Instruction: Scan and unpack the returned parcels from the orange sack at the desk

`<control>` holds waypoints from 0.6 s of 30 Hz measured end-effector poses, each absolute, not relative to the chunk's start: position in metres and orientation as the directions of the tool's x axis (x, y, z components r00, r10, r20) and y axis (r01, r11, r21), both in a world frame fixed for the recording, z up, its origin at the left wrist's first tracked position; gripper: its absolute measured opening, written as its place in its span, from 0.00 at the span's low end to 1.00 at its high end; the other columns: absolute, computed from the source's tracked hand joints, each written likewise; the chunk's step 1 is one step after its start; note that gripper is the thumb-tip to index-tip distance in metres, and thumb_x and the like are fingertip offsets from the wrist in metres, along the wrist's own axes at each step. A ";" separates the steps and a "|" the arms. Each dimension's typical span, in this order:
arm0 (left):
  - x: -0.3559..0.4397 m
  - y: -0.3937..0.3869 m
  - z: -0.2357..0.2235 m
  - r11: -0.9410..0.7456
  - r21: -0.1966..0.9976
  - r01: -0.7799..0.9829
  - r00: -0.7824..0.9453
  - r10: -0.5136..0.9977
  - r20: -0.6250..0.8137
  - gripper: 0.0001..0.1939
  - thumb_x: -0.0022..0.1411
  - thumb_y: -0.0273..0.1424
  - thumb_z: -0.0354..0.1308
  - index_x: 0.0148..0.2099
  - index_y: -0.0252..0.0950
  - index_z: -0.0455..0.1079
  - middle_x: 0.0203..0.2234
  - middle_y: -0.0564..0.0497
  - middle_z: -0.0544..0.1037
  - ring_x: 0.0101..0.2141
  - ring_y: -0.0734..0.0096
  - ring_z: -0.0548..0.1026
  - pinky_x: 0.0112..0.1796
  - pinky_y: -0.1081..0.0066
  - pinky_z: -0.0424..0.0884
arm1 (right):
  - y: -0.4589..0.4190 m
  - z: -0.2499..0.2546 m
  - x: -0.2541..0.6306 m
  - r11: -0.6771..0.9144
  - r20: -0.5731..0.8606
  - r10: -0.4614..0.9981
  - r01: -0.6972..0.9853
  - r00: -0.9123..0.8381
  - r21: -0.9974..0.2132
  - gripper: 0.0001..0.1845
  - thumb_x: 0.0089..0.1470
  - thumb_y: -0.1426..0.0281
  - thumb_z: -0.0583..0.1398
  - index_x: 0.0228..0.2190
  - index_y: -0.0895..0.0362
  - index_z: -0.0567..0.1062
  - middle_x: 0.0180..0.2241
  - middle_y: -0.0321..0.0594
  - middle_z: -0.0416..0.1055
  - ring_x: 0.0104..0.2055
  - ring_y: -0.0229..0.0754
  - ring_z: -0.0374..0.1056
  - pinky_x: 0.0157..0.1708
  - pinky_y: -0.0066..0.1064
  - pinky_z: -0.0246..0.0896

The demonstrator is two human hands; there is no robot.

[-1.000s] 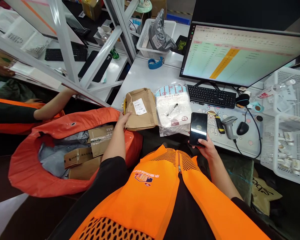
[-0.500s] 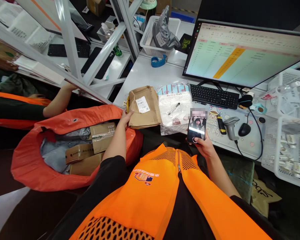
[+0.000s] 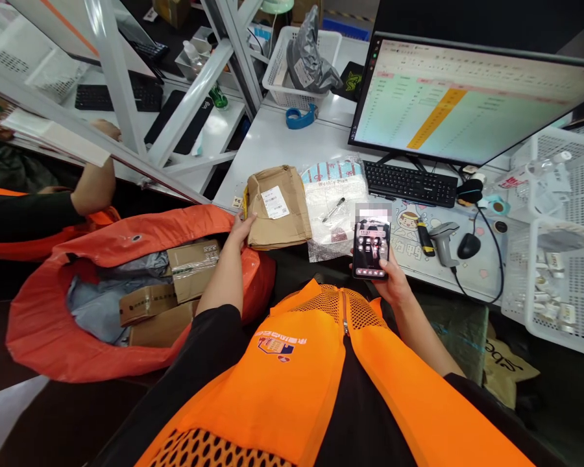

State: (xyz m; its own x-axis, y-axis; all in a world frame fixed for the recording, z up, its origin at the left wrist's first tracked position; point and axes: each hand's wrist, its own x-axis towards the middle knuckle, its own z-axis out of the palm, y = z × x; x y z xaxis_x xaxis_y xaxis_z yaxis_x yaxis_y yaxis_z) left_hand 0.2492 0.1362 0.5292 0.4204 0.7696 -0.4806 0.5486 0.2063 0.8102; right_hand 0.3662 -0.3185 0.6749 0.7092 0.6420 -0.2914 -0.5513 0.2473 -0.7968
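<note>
A brown parcel [image 3: 285, 224] with a white label lies at the desk's front edge, and my left hand [image 3: 242, 228] grips its left side. My right hand [image 3: 393, 277] is closed round a smartphone [image 3: 371, 250], its lit screen showing a grid of app icons, the thumb on the screen's right side. Between parcel and phone sits a clear plastic packet [image 3: 338, 181] printed "Weekly Plan", with a pen [image 3: 333, 209] on top. Beside my left forearm stands an open orange-red bag [image 3: 39, 311] holding cardboard boxes [image 3: 192, 269] and grey plastic packages.
A monitor [image 3: 428, 97] and black keyboard [image 3: 409, 183] stand behind the phone. To the right are a yellow-black cutter [image 3: 425, 237], a barcode scanner [image 3: 444, 241], a mouse [image 3: 468, 246] and white baskets [image 3: 530, 305]. A blue tape dispenser [image 3: 300, 118] lies farther back. A co-worker's arm [image 3: 95, 185] reaches in at left.
The phone's screen has gone from dark, through a lit picture, to app icons. My left hand keeps its hold on the parcel. The co-worker's hand has moved up and left.
</note>
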 end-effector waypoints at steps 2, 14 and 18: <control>0.248 0.137 0.533 0.191 0.806 0.561 0.401 0.789 -0.466 0.45 0.69 0.44 0.67 0.78 0.32 0.52 0.70 0.31 0.66 0.66 0.54 0.72 0.64 0.64 0.69 | -0.316 0.681 0.365 0.266 -0.269 0.656 -0.549 0.705 -0.792 0.32 0.54 0.56 0.70 0.58 0.44 0.70 0.59 0.42 0.75 0.60 0.59 0.73 0.54 0.56 0.77; 0.236 0.130 0.581 -0.171 0.833 0.526 0.377 0.925 -0.048 0.32 0.72 0.37 0.62 0.72 0.34 0.59 0.69 0.35 0.66 0.65 0.56 0.71 0.66 0.65 0.65 | -0.312 0.705 0.360 0.182 -0.285 0.732 -0.581 0.618 -0.793 0.52 0.42 0.66 0.76 0.66 0.41 0.63 0.58 0.43 0.76 0.56 0.59 0.77 0.54 0.56 0.76; 0.249 0.093 0.627 -0.381 0.869 0.316 0.529 0.831 0.172 0.22 0.73 0.37 0.60 0.65 0.36 0.66 0.61 0.39 0.74 0.58 0.57 0.76 0.59 0.65 0.72 | -0.310 0.707 0.359 0.169 -0.284 0.749 -0.588 0.599 -0.791 0.53 0.42 0.65 0.76 0.67 0.41 0.63 0.59 0.44 0.75 0.57 0.60 0.77 0.54 0.55 0.77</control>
State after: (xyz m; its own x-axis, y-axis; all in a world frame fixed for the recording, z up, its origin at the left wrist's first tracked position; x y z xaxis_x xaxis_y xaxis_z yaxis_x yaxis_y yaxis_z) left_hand 0.2493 0.0926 0.6273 0.5295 0.8307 0.1719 0.3157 -0.3810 0.8690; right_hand 0.3590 -0.3099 0.7073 0.5985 0.7491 -0.2841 -0.5875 0.1694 -0.7913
